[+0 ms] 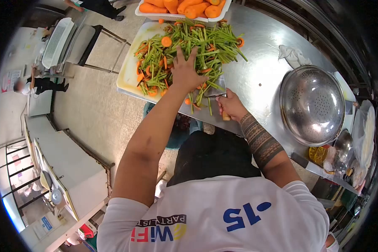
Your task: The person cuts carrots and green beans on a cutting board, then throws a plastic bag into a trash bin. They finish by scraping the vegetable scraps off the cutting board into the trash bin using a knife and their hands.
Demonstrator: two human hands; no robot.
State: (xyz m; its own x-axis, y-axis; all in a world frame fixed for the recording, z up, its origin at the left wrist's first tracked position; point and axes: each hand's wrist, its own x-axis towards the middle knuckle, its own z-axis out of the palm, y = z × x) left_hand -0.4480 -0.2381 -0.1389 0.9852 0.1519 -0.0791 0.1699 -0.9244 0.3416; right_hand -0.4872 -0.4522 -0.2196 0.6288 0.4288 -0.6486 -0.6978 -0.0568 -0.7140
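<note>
My left hand (185,74) lies with fingers spread on a heap of cut green stems (210,38) mixed with orange carrot trimmings (166,41). The heap covers much of a white cutting board (128,73) and spills past it onto the metal table. Lower right of that hand, my right hand (232,106) is closed around the wooden handle of a broad-bladed knife (216,87). Its blade is beside the heap, partly covered by stems. A few stems and carrot bits lie near the table's front edge.
A white tray of peeled carrots (193,10) stands behind the board. On the steel table (256,67) are a white cloth (292,55) and a large metal colander (313,105). A bottle of yellow liquid (318,155) is at far right. Below the front edge sits a bluish-green container (179,134). Other people stand leftward.
</note>
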